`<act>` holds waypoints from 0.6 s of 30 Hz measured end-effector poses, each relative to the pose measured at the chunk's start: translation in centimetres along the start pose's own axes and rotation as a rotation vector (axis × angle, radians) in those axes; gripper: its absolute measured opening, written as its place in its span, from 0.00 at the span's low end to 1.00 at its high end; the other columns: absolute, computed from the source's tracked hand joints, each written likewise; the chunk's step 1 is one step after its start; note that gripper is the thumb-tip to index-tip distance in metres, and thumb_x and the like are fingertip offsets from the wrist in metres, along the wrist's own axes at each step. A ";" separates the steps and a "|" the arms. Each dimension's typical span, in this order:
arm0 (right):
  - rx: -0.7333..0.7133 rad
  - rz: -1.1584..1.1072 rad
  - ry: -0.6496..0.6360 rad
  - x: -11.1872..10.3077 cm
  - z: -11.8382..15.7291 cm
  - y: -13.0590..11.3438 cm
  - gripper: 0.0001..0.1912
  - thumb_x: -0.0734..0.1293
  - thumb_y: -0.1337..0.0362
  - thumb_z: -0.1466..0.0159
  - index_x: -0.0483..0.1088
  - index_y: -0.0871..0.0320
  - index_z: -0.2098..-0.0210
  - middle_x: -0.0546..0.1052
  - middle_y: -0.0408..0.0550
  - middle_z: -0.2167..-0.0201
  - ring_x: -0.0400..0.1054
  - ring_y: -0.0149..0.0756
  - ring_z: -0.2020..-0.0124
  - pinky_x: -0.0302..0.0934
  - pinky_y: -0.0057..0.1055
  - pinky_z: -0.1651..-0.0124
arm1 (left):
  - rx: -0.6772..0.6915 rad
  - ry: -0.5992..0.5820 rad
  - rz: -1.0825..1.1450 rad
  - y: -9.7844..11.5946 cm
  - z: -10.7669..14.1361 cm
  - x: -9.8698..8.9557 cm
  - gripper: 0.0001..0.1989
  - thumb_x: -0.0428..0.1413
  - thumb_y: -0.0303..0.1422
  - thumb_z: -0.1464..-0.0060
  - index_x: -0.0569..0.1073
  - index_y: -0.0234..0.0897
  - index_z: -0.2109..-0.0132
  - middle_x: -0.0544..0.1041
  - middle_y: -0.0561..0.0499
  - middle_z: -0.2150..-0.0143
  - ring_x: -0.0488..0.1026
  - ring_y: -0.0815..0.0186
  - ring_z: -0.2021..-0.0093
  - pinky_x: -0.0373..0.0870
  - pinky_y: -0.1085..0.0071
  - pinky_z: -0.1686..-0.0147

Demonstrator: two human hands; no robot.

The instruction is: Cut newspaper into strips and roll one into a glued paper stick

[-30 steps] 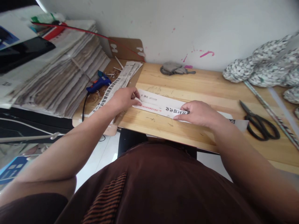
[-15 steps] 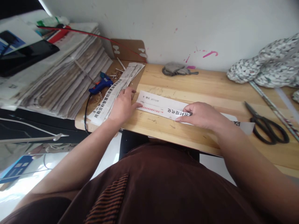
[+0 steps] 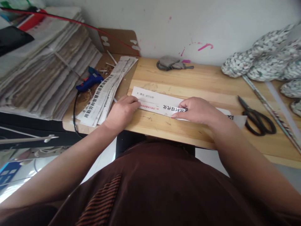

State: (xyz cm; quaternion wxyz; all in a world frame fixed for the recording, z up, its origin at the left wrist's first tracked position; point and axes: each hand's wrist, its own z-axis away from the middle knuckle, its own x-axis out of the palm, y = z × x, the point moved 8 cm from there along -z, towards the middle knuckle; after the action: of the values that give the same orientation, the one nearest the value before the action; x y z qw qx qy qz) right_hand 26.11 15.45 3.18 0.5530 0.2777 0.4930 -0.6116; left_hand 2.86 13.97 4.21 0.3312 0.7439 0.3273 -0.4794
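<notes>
A strip of newspaper (image 3: 155, 101) with black characters and a red line of print lies along the wooden table in the head view. My right hand (image 3: 194, 110) pinches its middle between thumb and fingers, hiding part of the print. At the strip's left end, my left hand (image 3: 125, 110) has its fingers closed on the edge. Beyond my right hand the strip's far end (image 3: 240, 120) shows again. Left of my left hand, more newspaper strips (image 3: 101, 95) lie in a loose, overlapping pile.
Black-handled scissors (image 3: 257, 117) lie at the right, near a thin paper rod (image 3: 265, 103) and woven paper pieces (image 3: 256, 61). A blue glue gun (image 3: 90, 80) stands by a tall newspaper stack (image 3: 63, 62). A grey pouch (image 3: 171, 63) rests near the wall.
My left hand has closed its fingers on the strip's left end. My right hand keeps its pinch on the strip. The whole view has shifted a little to the right.
</notes>
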 end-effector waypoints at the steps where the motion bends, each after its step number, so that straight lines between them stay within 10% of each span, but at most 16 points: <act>1: -0.001 -0.002 0.002 0.0 0.0 0.0 0.19 0.71 0.45 0.46 0.73 0.55 0.73 0.71 0.43 0.78 0.62 0.34 0.75 0.50 0.33 0.72 | 0.016 -0.019 -0.012 0.2 0.2 0.0 0.18 0.44 0.24 0.39 0.79 0.37 0.55 0.78 0.44 0.54 0.74 0.56 0.52 0.71 0.58 0.50; 9: 0.011 -0.023 0.000 0.0 0.1 0.0 0.19 0.71 0.45 0.46 0.74 0.55 0.72 0.72 0.44 0.78 0.62 0.34 0.75 0.50 0.33 0.72 | 0.082 -0.150 0.037 1.0 1.1 -1.0 0.29 0.43 0.19 0.41 0.65 0.41 0.35 0.74 0.45 0.42 0.74 0.62 0.45 0.72 0.66 0.47; 18: -0.047 0.016 0.020 0.0 0.1 -0.3 0.19 0.70 0.44 0.45 0.72 0.55 0.74 0.70 0.43 0.79 0.60 0.33 0.77 0.49 0.33 0.72 | 0.223 -0.253 0.021 3.5 1.9 0.2 0.25 0.46 0.42 0.34 0.67 0.35 0.37 0.64 0.35 0.36 0.63 0.50 0.36 0.64 0.53 0.39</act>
State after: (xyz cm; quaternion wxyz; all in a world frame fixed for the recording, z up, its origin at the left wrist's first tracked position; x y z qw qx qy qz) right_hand 25.87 15.38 3.32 0.5594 0.2747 0.5103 -0.5926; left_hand 4.78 10.53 4.02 0.2903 0.7128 0.2202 -0.5993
